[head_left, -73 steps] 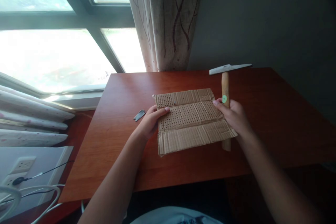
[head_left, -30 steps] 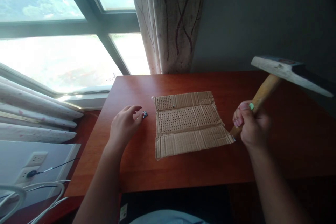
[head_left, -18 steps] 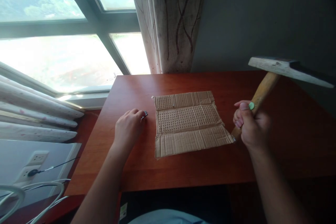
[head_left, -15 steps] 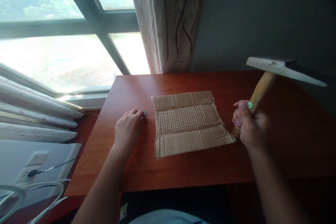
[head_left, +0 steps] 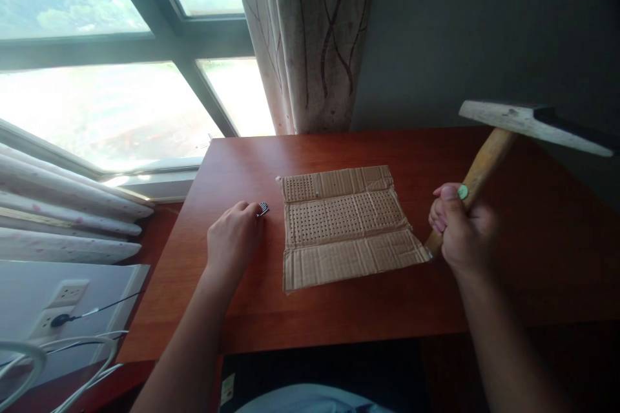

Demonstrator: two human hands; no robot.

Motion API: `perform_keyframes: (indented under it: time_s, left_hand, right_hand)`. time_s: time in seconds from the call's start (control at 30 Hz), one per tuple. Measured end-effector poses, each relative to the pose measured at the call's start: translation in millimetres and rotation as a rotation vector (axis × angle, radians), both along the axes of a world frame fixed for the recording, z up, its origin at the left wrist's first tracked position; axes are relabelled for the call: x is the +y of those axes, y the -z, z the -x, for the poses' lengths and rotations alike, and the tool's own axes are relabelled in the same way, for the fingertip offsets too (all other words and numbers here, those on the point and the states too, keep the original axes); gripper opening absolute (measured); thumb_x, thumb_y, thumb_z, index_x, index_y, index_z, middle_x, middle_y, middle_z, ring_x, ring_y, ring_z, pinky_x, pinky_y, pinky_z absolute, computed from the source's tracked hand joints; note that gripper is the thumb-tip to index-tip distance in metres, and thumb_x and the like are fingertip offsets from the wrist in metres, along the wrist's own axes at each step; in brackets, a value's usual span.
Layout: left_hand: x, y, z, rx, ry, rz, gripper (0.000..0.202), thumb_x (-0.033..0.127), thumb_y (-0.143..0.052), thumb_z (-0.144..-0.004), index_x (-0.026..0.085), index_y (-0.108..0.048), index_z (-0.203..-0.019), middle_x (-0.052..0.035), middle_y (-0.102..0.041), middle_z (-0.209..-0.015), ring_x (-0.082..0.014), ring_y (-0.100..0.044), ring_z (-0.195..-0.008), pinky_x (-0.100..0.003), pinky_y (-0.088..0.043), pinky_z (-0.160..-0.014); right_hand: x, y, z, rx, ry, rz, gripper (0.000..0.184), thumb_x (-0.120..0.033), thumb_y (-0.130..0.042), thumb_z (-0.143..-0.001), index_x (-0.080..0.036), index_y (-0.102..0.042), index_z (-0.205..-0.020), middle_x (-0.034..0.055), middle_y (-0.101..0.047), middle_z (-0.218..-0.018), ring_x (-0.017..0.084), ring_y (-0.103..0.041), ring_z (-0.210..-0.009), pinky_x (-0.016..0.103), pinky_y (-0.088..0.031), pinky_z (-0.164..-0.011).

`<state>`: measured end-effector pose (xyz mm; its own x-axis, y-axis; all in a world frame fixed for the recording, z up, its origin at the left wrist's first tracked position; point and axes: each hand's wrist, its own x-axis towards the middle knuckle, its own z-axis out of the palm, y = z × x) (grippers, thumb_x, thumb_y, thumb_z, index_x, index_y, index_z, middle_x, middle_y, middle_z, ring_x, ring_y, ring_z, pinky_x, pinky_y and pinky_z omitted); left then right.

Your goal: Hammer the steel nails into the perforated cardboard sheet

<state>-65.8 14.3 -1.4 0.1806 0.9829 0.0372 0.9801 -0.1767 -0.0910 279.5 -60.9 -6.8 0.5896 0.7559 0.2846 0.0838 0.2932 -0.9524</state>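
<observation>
My right hand (head_left: pixel 465 226) is wrapped round the wooden handle of a hammer (head_left: pixel 489 158). The hammer is raised at the right, its long metal head above the table, with a green round sticker on the handle by my thumb. My left hand (head_left: pixel 234 232) rests at the table's left side, fingers closed together. Its fingertips touch a small bunch of short, shiny metal pieces that look like nails (head_left: pixel 263 208); what the fingers pinch is hidden. Between my hands lies a creased piece of cardboard (head_left: pixel 334 264), its middle and upper left punched with rows of holes.
The reddish-brown wooden table (head_left: pixel 252 329) runs to a window (head_left: pixel 121 110) at the left and a dark wall (head_left: pixel 460 32) behind. A patterned curtain (head_left: pixel 320 45) hangs at the back. Below left are a wall socket (head_left: pixel 68 293) with a plug and white cables (head_left: pixel 104 361).
The view has shifted slightly. My left hand has drawn back a little to the left beside the small metal pieces. The hammer head has moved slightly to the right, still held in my right hand.
</observation>
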Motion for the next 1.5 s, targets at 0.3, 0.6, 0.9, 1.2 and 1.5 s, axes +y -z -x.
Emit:
perform_keyframes:
  time_s: [0.3, 0.6, 0.9, 1.2, 1.5]
  left_hand:
    - [0.5, 2.1, -0.4, -0.01, 0.012, 0.011, 0.03, 0.032, -0.042, -0.099, 0.024, -0.071, -0.096, -0.0074, -0.072, -0.1, -0.0251, -0.067, -0.085, -0.032, -0.028, -0.055]
    - [1.5, 6.2, 2.2, -0.019, 0.025, -0.019, 0.034, 0.034, -0.039, -0.101, 0.024, -0.072, -0.098, -0.0084, -0.071, -0.102, -0.0262, -0.066, -0.091, -0.032, -0.031, -0.057]
    - [4.5, 8.2, 1.1, 0.0, 0.044, -0.001, 0.035, 0.035, -0.039, -0.102, 0.022, -0.07, -0.092, -0.0088, -0.071, -0.098, -0.0259, -0.067, -0.091, -0.031, -0.035, -0.057]
    - [6.0, 5.9, -1.4, -0.022, 0.049, 0.053, 0.031, 0.033, -0.041, -0.099, 0.022, -0.069, -0.092, -0.0096, -0.072, -0.098, -0.0254, -0.069, -0.091, -0.029, -0.041, -0.06]
    - [5.5, 6.1, 4.6, -0.348, 0.077, -0.004, 0.02, 0.031, -0.052, -0.09, 0.021, -0.069, -0.086, -0.0058, -0.071, -0.09, -0.0217, -0.065, -0.083, -0.03, -0.043, -0.066]
  right_hand:
    - [-0.8, 0.4, 0.9, -0.009, 0.007, 0.0, 0.029, -0.047, -0.072, -0.088, -0.02, -0.062, -0.081, -0.0089, -0.04, -0.05, 0.007, -0.037, -0.038, 0.02, -0.031, -0.035]
    - [-7.8, -0.4, 3.2, -0.02, 0.05, -0.044, 0.025, -0.042, -0.07, -0.09, -0.02, -0.062, -0.081, -0.0091, -0.039, -0.049, 0.007, -0.036, -0.038, 0.022, -0.032, -0.037]
    - [-28.8, -0.7, 6.3, -0.042, 0.066, -0.184, 0.02, -0.036, -0.069, -0.089, -0.021, -0.063, -0.078, -0.0083, -0.04, -0.045, 0.009, -0.035, -0.037, 0.026, -0.03, -0.038]
    - [8.0, -17.8, -9.9, -0.051, -0.009, -0.168, 0.017, -0.036, -0.075, -0.084, -0.02, -0.071, -0.08, -0.0067, -0.041, -0.047, 0.01, -0.037, -0.039, 0.027, -0.03, -0.039]
    - [20.0, -27.4, -8.8, -0.029, -0.077, -0.229, 0.019, -0.041, -0.07, -0.089, -0.023, -0.074, -0.095, -0.0098, -0.033, -0.043, 0.009, -0.028, -0.034, 0.028, -0.022, -0.037]
